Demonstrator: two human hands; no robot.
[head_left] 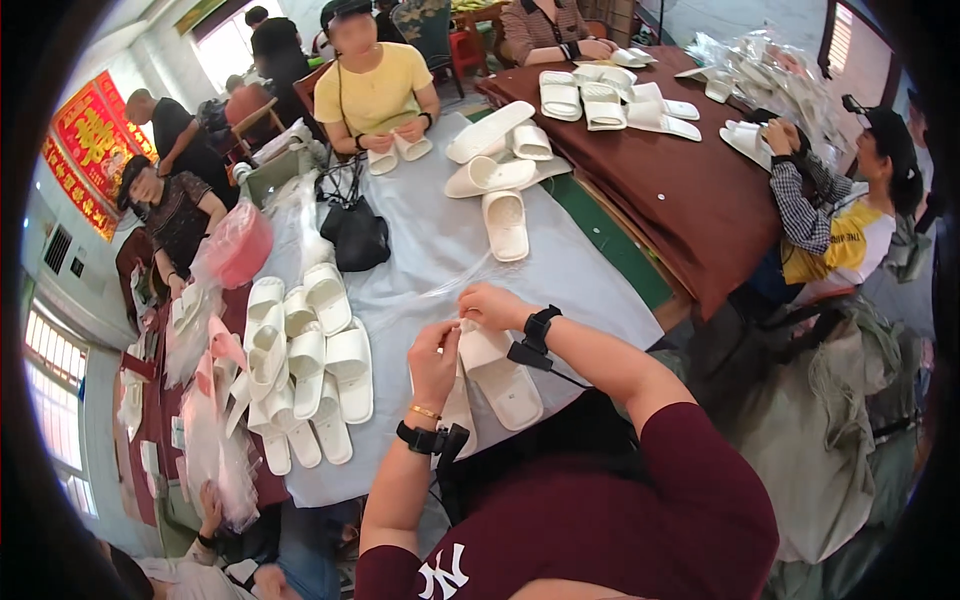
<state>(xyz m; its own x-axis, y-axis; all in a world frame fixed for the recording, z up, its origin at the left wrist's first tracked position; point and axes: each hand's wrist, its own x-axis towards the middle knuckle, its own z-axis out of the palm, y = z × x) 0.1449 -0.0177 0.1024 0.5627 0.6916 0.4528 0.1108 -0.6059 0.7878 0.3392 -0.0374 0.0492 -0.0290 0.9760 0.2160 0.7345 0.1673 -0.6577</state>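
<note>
In front of me on the pale grey table cover [420, 240] lies a white slipper [505, 385], with a second white slipper [458, 415] beside it, partly covered by my left hand and wrist. My left hand [434, 362] is closed, its fingertips pinched together by the far end of these slippers. My right hand [492, 307] is closed too, bent over the same end, close to the left fingertips. Whatever sits between the fingertips is too small or hidden to make out. A dark band with a small box is strapped round each wrist.
Left of my arms lies a stack of white slippers [310, 360]. More white slippers [495, 180] lie ahead, below a black bag's level to the right; that black bag [356, 236] stands mid-table. Across sits a person in yellow [378, 95] holding slippers. A brown-covered table [690, 200] adjoins at right.
</note>
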